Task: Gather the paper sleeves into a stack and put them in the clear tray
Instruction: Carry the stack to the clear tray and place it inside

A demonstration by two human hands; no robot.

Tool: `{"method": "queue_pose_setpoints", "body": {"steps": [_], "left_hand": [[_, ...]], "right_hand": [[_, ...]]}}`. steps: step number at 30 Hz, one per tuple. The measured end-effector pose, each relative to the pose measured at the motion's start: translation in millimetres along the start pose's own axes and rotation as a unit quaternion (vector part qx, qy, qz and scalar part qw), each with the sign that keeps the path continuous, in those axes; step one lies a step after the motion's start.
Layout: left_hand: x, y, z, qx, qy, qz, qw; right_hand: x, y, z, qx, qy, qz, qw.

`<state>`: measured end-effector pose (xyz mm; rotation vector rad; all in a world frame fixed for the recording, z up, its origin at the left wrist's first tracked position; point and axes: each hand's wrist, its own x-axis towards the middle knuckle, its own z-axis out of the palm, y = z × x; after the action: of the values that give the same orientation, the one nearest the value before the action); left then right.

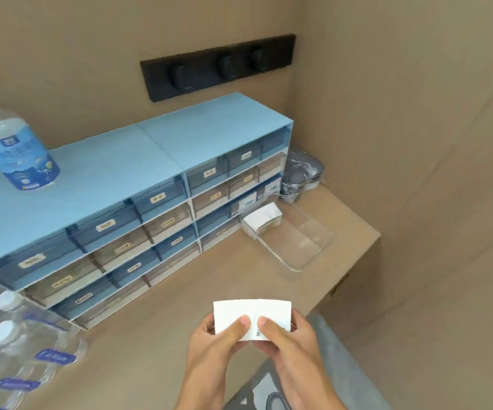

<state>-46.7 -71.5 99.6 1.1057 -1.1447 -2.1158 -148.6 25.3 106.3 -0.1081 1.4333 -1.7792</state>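
Squaring paper sleeves into a stack, both hands' fingers pinching them; next, probably carrying over to clear tray.

We record white paper sleeves with small black print; a white stack in the clear tray near the counter's far right corner; a tan counter; a pale blue drawer unit with blue and beige fronts; a black wall panel; a bottle, blue-and-white label.
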Motion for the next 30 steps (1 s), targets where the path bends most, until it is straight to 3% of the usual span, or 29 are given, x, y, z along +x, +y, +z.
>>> {"method": "queue_pose_setpoints", "body": {"steps": [6, 13, 22, 30], "left_hand": [[-3, -28, 97, 0.071, -0.171, -0.063, 0.981], [-25, -72, 212, 0.153, -0.285, -0.113, 0.939], [-44, -126, 333, 0.206, -0.321, -0.124, 0.916], [-29, -145, 388, 0.192, -0.318, -0.140, 0.918]], "right_hand": [[-34, -27, -86, 0.082, 0.160, -0.069, 0.981], [-70, -54, -191, 0.141, 0.276, -0.113, 0.944], [-81, -93, -310, 0.173, 0.322, -0.134, 0.921], [-53, -115, -357, 0.229, 0.326, -0.117, 0.910]]}}
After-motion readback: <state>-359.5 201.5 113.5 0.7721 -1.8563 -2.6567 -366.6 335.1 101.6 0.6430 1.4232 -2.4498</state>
